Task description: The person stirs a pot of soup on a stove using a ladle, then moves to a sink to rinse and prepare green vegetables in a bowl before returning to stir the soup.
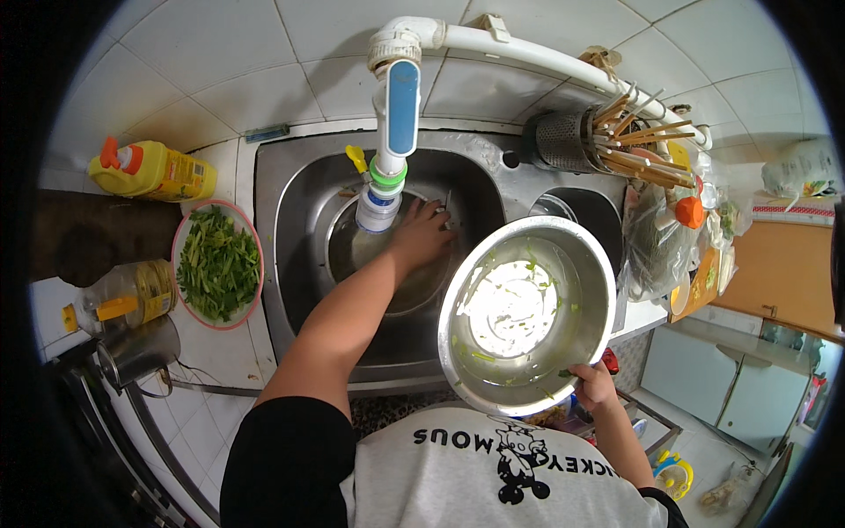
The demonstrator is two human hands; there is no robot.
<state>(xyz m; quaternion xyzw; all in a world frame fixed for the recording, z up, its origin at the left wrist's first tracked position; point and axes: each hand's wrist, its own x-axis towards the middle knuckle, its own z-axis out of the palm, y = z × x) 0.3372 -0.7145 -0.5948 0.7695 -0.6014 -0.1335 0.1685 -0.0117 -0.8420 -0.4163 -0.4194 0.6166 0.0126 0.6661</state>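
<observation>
My right hand [595, 388] grips the near right rim of a stainless steel basin [451, 350]. That basin is held over the front right of the sink, close to my shirt. Water and scraps of green leaf and stem lie in it, with one dark leaf by my thumb. My left hand [422, 236] reaches into the left sink bowl [304, 264], fingers spread, palm down, at a second round metal basin [340, 254]. Its palm is hidden, and I cannot tell how firmly it touches that basin. The faucet [401, 109], with a clear nozzle, hangs beside this hand.
Left of the sink are a red-rimmed plate [259, 290] of cut greens, a yellow pump bottle [178, 173], an oil bottle [153, 290] and a metal pot [142, 350]. A chopstick holder [564, 140] and plastic bags [650, 247] stand at right. A white pipe [528, 56] crosses the wall.
</observation>
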